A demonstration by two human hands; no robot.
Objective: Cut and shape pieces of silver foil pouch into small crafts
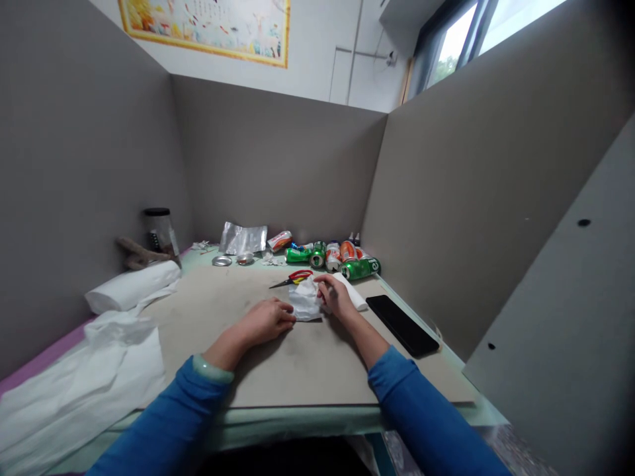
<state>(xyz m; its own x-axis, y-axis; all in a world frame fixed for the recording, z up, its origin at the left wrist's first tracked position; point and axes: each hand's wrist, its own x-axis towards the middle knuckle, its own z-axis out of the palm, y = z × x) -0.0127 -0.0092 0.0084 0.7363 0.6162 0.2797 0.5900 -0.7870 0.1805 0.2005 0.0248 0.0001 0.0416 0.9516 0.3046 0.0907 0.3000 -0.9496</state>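
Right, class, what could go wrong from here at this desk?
The silvery sheet between the left hand and right hand may be thin metal, so its edges could nick bare skin. The scissors lie just beyond the sheet, so a careless reach might mean a prick. The rightmost green can lies on its side and could roll if bumped.

Wall poster: small dark characters are running in columns near the top, all coming out too tiny for reading.
Front green can: big white lettering is curving around the side, and no sure word is coming through.
Red-and-white can: a brand mark is showing, blurring beyond reading.
Jar: dark marks are showing on the side, giving no legible number.
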